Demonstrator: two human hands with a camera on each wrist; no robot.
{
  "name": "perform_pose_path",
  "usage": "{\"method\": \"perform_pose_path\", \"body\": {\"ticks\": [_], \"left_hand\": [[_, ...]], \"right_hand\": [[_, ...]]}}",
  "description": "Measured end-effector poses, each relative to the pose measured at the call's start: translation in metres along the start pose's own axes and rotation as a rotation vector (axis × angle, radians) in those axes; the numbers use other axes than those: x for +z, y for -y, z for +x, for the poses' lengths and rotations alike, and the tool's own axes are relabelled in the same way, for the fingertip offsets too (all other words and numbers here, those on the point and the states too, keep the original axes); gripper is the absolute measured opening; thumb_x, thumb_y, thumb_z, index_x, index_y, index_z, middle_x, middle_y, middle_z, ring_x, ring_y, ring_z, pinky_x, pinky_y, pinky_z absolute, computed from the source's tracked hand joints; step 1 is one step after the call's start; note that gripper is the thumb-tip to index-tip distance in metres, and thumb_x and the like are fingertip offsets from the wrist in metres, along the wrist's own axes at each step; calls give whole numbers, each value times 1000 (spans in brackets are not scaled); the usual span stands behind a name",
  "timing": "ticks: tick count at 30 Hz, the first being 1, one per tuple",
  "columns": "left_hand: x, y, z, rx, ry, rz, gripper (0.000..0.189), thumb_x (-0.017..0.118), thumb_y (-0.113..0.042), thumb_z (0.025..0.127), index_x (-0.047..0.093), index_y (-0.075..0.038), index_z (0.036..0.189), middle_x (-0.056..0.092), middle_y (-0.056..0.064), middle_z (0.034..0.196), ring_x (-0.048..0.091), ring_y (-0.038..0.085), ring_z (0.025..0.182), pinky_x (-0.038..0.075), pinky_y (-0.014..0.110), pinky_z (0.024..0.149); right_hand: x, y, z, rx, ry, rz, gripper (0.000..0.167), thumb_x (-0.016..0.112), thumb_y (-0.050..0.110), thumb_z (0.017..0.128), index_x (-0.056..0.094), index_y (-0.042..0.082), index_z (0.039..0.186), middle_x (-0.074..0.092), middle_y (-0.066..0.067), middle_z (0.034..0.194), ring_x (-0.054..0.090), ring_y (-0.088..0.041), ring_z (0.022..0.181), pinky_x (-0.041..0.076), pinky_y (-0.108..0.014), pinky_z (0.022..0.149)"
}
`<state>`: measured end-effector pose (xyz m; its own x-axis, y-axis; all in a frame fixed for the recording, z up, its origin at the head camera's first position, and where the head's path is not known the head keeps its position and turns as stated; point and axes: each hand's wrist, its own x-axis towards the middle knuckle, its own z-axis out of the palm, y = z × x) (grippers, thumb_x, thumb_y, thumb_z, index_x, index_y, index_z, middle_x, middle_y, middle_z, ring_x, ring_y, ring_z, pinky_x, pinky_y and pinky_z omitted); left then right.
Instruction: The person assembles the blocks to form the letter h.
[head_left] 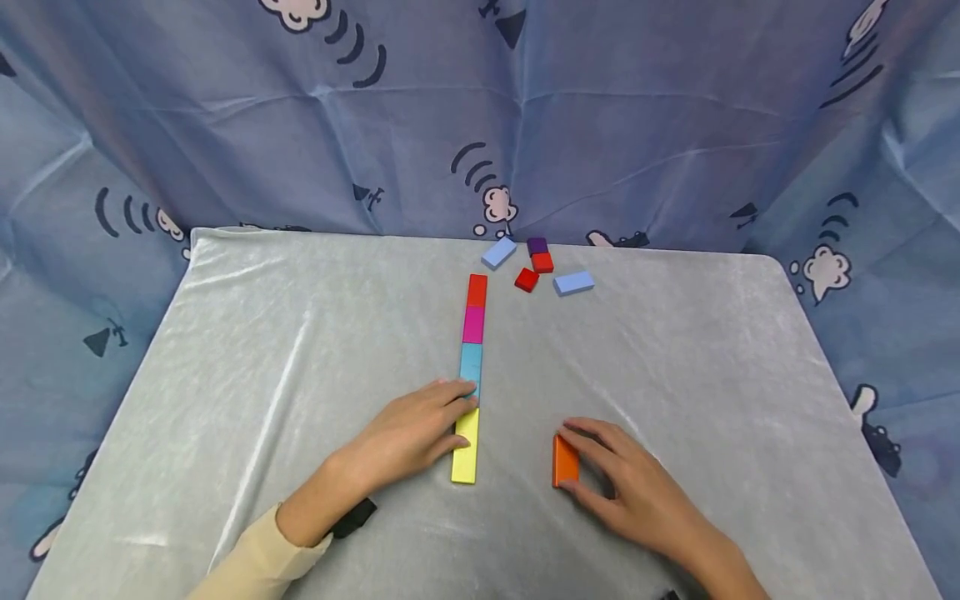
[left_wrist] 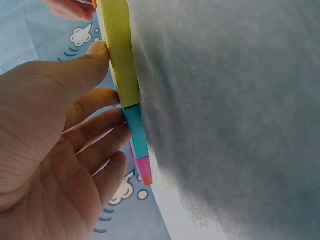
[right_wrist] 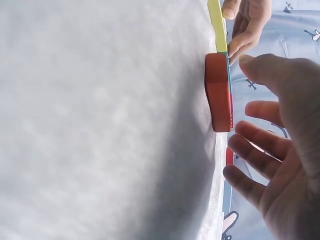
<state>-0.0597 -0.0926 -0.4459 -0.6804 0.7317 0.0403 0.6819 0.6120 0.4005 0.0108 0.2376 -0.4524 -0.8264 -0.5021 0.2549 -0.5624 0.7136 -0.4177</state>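
Note:
A straight row of flat blocks runs away from me on the cloth: yellow (head_left: pixel 465 462), blue (head_left: pixel 471 358), magenta (head_left: pixel 473 325) and red (head_left: pixel 477 290) at the far end. My left hand (head_left: pixel 408 429) rests against the row, its relaxed fingertips over the yellow and blue blocks and its thumb at the yellow one. To the right lies a single orange block (head_left: pixel 565 462). Around it curves my right hand (head_left: pixel 637 483), thumb by the near end and forefinger by the far end. In the right wrist view, those fingers are loosely spread beside the orange block (right_wrist: pixel 217 95).
Near the back edge lie two light blue blocks (head_left: pixel 573 283), two small red blocks (head_left: pixel 527 280) and a purple block (head_left: pixel 537 245). A whitish cloth (head_left: pixel 225 375) with creases covers the table. Behind it hangs a blue patterned curtain (head_left: pixel 420 125).

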Motion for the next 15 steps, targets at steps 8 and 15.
{"method": "perform_pose_path", "body": {"ticks": [8,15], "left_hand": [[-2,0,0,5,4,12,50,78,-28,97,67,-2,139,62,12,151,59,27,143,43,42,128],[-2,0,1,10,-6,19,50,78,-29,97,67,-2,138,62,12,151,59,26,143,43,41,128]], "right_hand": [[-4,-8,12,3,-30,27,63,91,13,81,68,13,140,66,-1,141,67,-22,124,32,-3,117],[-11,-18,27,72,-49,3,53,88,12,85,71,8,135,69,0,133,67,-23,121,47,-20,108]]}}
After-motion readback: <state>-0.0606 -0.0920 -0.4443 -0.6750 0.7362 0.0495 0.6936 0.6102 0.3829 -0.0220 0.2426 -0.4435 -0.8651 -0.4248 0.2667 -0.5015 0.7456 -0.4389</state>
